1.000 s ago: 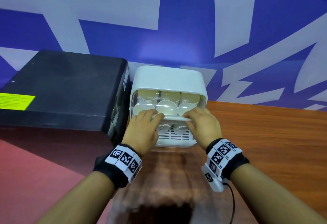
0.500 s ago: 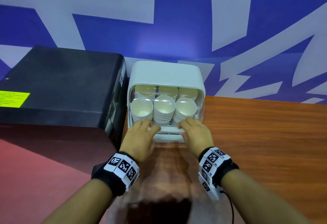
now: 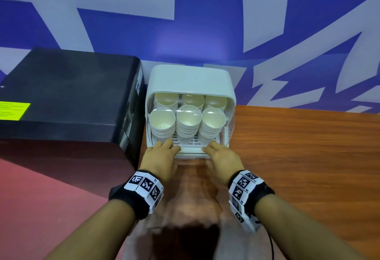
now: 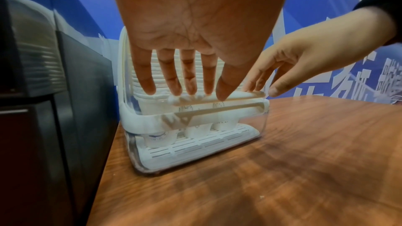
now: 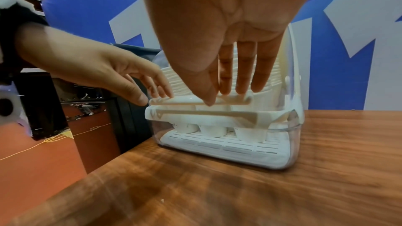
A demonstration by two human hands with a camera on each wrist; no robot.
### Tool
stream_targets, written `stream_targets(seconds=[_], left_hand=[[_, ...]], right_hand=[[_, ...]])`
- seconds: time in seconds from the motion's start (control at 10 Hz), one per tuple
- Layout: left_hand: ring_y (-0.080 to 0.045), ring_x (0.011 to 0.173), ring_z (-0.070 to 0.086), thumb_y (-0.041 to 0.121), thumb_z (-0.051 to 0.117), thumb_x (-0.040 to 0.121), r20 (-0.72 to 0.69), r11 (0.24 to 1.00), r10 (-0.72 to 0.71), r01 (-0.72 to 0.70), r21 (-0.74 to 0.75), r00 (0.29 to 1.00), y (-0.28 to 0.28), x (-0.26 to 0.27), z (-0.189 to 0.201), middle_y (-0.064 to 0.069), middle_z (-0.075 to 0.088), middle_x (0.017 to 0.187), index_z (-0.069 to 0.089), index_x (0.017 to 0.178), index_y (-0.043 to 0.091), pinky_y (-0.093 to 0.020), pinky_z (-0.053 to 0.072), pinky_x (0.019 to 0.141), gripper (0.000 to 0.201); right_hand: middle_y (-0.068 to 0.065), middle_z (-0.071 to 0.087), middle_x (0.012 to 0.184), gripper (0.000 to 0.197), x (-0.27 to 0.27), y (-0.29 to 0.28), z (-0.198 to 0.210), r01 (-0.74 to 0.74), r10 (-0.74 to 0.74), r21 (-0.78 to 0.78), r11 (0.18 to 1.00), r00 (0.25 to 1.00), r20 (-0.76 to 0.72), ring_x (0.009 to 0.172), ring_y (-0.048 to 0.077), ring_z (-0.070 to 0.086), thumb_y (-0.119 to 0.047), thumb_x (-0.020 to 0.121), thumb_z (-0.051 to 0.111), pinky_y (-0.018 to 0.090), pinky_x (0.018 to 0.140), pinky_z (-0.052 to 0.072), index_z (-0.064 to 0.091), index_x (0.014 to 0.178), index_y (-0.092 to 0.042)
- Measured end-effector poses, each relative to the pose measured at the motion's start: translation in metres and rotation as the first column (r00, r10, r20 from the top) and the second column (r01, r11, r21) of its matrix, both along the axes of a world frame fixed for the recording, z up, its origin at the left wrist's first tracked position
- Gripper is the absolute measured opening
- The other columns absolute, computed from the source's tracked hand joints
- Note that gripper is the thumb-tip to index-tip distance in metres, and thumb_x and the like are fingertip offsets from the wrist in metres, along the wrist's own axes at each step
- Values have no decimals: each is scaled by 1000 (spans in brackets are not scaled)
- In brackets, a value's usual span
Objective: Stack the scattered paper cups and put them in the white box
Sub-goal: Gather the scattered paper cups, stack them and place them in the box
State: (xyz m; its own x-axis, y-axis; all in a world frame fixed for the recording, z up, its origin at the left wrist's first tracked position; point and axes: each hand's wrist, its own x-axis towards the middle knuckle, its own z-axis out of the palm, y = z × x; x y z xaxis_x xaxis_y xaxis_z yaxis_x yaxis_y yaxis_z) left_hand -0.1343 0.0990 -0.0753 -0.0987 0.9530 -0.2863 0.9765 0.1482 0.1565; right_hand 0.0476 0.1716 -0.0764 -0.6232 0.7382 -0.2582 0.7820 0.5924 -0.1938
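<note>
The white box [image 3: 190, 79] stands at the back of the wooden table, with several stacks of paper cups [image 3: 188, 120] inside behind its clear front cover. The cover's white handle bar [image 4: 239, 96] sits just above the box's lower rim [image 4: 143, 121]. My left hand [image 3: 162, 153] [image 4: 195, 93] rests straight fingertips on the bar's left part, thumb tip on its front edge. My right hand [image 3: 220, 153] [image 5: 230, 94] lies the same way on the right part. In the right wrist view the left hand [image 5: 152, 94] touches the bar's [image 5: 185, 100] end. Neither hand holds a cup.
A black machine [image 3: 61, 99] stands tight against the box's left side. The wooden table [image 3: 298, 157] stretches bare to the right and toward me. Its left edge drops to a red floor [image 3: 41, 198]. A blue and white wall [image 3: 205, 23] is right behind the box.
Both hands have moved down with the cover's handle bar, from mid-height of the box front to just above its lower rim. The cup stacks now show above the hands.
</note>
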Motion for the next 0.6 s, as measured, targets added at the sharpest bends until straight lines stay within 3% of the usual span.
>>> stream_targets(seconds=[0.1,0.3,0.4,0.6], left_hand=[[-22,122,40,29,47,90,-4,1000,-7,7,-29,1000,0,1,3,2,39,132,39,134,27,-37,37,97,45],[-23,118,49,34,49,91,-42,991,-45,39,-128,998,10,0,20,-1,48,129,45,131,26,-40,40,97,41],[-22,112,55,33,49,89,-47,988,-38,31,-152,998,16,1,40,1,57,124,49,127,25,-36,44,90,38],[-18,107,57,29,52,89,198,996,57,-68,51,979,22,15,97,5,62,117,54,123,28,-34,47,92,33]], right_hand=[[-5,38,137,52,1,-3,6,-22,26,-55,998,996,80,122,20,45,-23,92,49,32,94,47,36,142,-19],[-2,19,157,64,8,-5,25,-12,56,-229,973,981,187,141,19,27,-26,94,50,35,113,30,19,150,-22],[5,27,154,66,17,-5,41,-14,85,-267,964,963,255,138,23,33,-27,93,52,37,111,34,19,150,-22],[8,50,139,57,42,1,87,-12,41,-181,983,987,156,125,25,49,-28,91,56,35,103,41,35,143,-21]])
